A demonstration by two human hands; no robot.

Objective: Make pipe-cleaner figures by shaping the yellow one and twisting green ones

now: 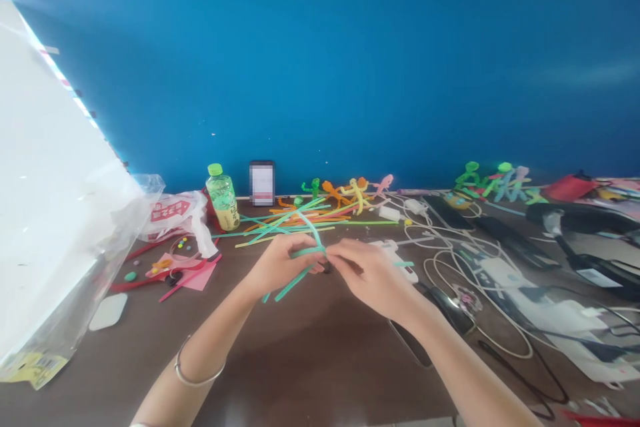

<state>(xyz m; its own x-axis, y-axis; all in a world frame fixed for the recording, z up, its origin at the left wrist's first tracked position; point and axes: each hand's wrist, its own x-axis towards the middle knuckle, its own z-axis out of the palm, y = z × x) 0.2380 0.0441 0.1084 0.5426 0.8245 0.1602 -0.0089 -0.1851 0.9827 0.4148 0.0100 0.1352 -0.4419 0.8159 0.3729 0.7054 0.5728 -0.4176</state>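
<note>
the teal pipe cleaners (311, 225) are in the air above the middle of the bench (320, 360), held between the two hands, in front of a loose spread of coloured pipe cleaners (367, 222). the left hand (285, 263) has its grip closed in a pinch, thumb against fingers, with one stem rising above it and loose ends slanting down below. the right hand (365, 273) meets it with thumb and forefinger drawn together where the stems come to the left fingertips; that grip looks closed too, though whether it pinches a stem or only touches one is hidden by the fingers. a short teal end shows just beyond the back of the right hand, and whether it belongs to the held stems cannot be told. these stems should be very light, with a soft fuzzy cover over a thin wire, so they ought to bend easily, keep a bend and hardly slip. the best hold is likely a fingertip pinch close to the crossing, leaving the long ends free; repeated sharp bending in one spot could weaken the wire, and cut tips may prick. behind the spread stand a yellow figure (358, 193) and a green-capped bottle (223, 200).
</note>
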